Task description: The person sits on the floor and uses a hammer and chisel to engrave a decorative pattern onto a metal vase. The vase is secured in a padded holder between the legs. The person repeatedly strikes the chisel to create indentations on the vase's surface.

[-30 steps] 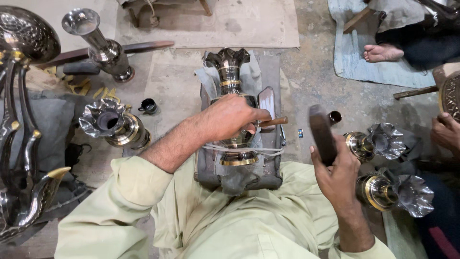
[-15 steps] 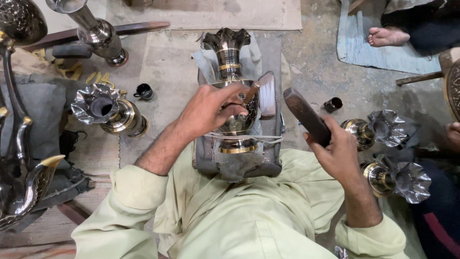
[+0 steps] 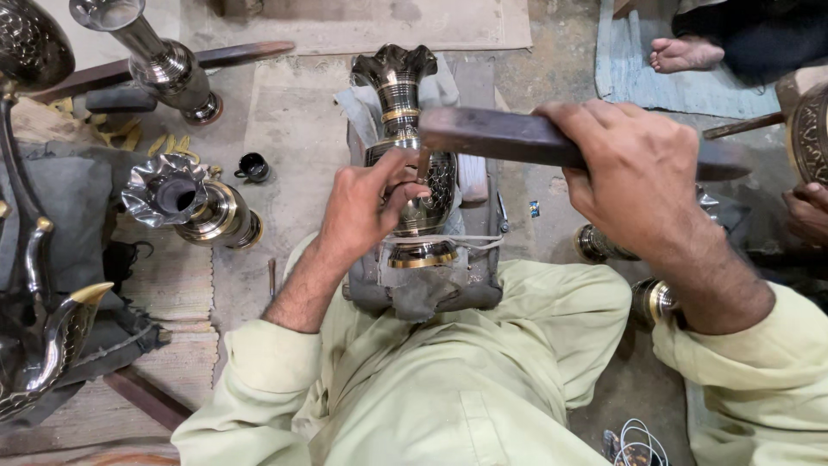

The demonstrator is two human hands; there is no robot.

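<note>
Wooden bar raised crosswise above an engraved metal vase.

Right hand clenches the bar; the vase lies lengthwise just below, left hand pinching a small tool, barely visible, against its belly.

A rough grey concrete floor spreads beyond the grip. A pale mat lies past it at the top, a light blue cloth to its right, worn woven matting to its left.

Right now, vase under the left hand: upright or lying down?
Lying down: the vase rests sideways on the padded block, fluted mouth away, under the left hand.
</note>
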